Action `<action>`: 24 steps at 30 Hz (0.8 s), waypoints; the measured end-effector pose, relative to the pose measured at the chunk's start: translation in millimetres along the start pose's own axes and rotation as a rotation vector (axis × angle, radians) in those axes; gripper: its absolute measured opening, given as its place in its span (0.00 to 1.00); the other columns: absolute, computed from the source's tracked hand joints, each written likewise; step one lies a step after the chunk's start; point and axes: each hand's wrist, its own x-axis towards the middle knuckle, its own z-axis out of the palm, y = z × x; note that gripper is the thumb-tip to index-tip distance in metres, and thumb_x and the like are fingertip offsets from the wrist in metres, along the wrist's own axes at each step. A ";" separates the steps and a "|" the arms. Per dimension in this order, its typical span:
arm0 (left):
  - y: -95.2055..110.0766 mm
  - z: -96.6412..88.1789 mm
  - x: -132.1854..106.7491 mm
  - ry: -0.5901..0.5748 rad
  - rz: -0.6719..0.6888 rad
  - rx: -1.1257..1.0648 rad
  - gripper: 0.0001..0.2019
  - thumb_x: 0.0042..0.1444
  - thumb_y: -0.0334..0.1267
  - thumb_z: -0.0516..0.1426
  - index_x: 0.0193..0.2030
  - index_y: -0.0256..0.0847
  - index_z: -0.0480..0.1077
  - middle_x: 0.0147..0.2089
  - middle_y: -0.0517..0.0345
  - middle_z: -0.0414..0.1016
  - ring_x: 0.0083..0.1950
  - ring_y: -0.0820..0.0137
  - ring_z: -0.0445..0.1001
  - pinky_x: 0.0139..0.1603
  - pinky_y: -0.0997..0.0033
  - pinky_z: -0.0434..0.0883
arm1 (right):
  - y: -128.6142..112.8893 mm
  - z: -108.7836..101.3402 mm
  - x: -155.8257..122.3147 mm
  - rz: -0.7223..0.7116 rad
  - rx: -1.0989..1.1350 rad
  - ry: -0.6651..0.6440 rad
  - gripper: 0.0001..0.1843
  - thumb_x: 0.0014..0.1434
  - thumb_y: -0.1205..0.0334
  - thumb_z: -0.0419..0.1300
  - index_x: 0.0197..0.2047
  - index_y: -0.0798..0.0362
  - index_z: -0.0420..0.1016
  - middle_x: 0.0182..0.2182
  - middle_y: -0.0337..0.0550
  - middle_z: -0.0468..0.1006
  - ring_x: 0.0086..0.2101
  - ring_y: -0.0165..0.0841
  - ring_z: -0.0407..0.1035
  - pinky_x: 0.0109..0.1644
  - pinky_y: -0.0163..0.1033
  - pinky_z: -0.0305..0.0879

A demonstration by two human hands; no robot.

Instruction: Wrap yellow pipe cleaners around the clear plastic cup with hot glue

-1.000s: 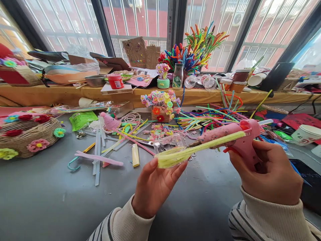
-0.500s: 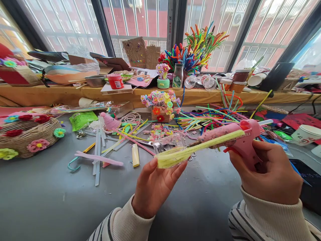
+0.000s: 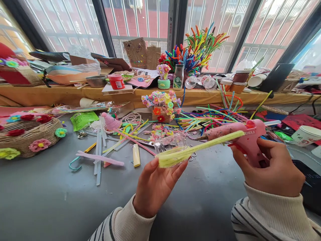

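My left hand pinches the near end of a yellow-green pipe cleaner bundle, palm up above the grey table. The bundle slants up and right towards my right hand, which is wrapped round the grip of a pink glue gun. The gun's nozzle points left, just behind the bundle. A clear plastic piece sits right behind my left fingers.
Loose coloured pipe cleaners, clear glue sticks, a yellow lighter and a small flower pot litter the table. A woven basket with flowers stands left, a paper cup right. The windowsill shelf holds jars and boxes.
My right hand and the glue gun have shifted slightly right and away from the bundle's far end. My left hand holds still.
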 end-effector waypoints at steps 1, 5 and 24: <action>0.1 -0.5 -0.3 0.007 -0.001 0.005 0.20 0.52 0.41 0.51 0.47 0.31 0.69 0.51 0.46 0.71 0.56 0.60 0.64 0.57 0.68 0.60 | 2.7 1.7 2.2 0.010 -0.019 -0.002 0.34 0.39 0.40 0.60 0.42 0.59 0.71 0.26 0.47 0.73 0.24 0.38 0.67 0.30 0.43 0.63; 1.2 -0.4 -0.2 0.078 0.017 0.043 0.26 0.52 0.42 0.51 0.56 0.32 0.59 0.52 0.45 0.70 0.56 0.59 0.64 0.61 0.62 0.54 | 23.1 13.9 12.1 0.001 -0.062 -0.084 0.33 0.41 0.38 0.56 0.42 0.57 0.70 0.27 0.46 0.73 0.25 0.38 0.66 0.32 0.43 0.63; 2.1 1.8 2.4 0.203 0.030 0.108 0.16 0.51 0.37 0.54 0.45 0.30 0.70 0.48 0.45 0.73 0.54 0.60 0.66 0.58 0.63 0.60 | 44.6 39.4 11.3 -0.152 0.129 -0.386 0.25 0.43 0.42 0.58 0.34 0.56 0.72 0.30 0.47 0.73 0.29 0.36 0.65 0.35 0.44 0.62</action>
